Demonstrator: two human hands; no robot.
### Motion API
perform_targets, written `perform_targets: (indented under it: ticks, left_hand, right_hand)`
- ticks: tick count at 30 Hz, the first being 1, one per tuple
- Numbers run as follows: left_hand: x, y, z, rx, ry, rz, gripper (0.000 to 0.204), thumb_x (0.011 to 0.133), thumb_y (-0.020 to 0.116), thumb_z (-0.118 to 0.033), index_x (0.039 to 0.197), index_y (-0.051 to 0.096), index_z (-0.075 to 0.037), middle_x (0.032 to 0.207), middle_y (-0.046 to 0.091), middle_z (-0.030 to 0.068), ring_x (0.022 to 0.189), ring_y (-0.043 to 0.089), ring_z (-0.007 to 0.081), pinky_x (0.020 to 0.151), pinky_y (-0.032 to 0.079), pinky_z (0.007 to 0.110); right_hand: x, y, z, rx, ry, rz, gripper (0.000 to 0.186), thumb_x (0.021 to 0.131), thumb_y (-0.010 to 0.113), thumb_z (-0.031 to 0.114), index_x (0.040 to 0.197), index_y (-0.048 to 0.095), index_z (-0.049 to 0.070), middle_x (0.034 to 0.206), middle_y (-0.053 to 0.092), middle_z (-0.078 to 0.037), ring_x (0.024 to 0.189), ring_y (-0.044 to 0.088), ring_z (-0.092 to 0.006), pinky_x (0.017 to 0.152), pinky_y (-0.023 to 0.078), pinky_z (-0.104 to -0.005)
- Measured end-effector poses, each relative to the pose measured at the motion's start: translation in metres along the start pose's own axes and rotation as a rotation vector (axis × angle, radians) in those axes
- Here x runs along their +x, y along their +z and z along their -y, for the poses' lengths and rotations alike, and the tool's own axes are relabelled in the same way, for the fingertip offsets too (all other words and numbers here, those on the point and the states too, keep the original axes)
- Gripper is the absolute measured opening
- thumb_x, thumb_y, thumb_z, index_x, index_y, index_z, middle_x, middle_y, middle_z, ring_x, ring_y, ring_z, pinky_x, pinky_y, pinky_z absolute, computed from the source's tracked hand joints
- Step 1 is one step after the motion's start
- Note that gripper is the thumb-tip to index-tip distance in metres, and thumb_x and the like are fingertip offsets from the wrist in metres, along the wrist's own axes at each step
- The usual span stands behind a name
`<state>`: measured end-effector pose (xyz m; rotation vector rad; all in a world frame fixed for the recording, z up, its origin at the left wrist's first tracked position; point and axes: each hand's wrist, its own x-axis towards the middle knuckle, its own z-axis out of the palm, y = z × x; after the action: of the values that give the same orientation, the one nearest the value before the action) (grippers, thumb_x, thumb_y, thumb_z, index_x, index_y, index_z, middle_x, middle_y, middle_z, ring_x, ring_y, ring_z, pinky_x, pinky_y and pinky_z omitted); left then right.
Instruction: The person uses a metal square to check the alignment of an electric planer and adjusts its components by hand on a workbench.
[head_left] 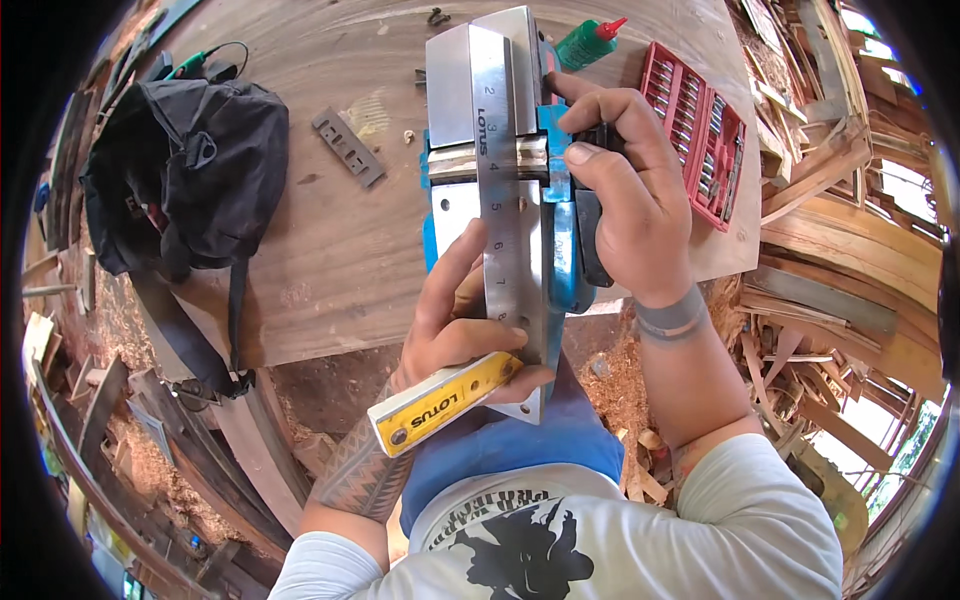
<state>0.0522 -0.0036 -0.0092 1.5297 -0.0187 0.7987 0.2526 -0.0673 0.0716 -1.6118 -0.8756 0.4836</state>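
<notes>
A blue electric hand planer (560, 250) lies sole up across the near edge of the table, its metal sole plates and cutter drum (455, 161) facing me. Along the sole runs the steel blade of a try square (497, 200), crossing the drum. My left hand (455, 320) is closed round the square near its yellow stock, index finger stretched along the blade. At the drum's right end, my right hand (630, 170) is closed on the planer's blue side, thumb and fingertips against the housing. What its lower fingers touch is hidden.
The wooden table (330, 290) also bears a black bag (190, 170) at left, a slotted metal plate (347, 147), a green bottle with a red nozzle (588, 45) and a red bit case (692, 135). Wood offcuts (840, 250) and shavings surround the table.
</notes>
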Motion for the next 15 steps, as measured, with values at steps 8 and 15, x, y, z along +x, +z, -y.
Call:
perform_targets:
  ticks: [8,15]
  left_hand:
    - [0.0011,-0.0007,0.0023,-0.007,0.034,-0.017,0.055,0.072,0.103,-0.024,0.107,0.061,-0.013,0.174,0.016,0.028,0.14,0.057,0.0457,0.112,0.055,0.049]
    - [0.0005,0.0024,-0.0001,0.015,-0.004,-0.02,0.053,0.073,0.102,-0.024,0.105,0.061,-0.013,0.174,0.017,0.0273,0.141,0.056,0.0468,0.112,0.055,0.049]
  right_hand:
    - [0.0026,-0.001,-0.0047,-0.06,-0.106,0.037,0.006,0.088,0.063,-0.007,0.094,0.061,-0.006,0.114,0.062,-0.014,0.093,0.057,-0.0199,0.084,0.05,-0.0301]
    - [0.0021,-0.001,-0.0078,-0.046,-0.101,0.008,0.008,0.085,0.067,-0.007,0.084,0.06,-0.004,0.114,0.063,-0.015,0.094,0.057,-0.0235,0.084,0.051,-0.0319]
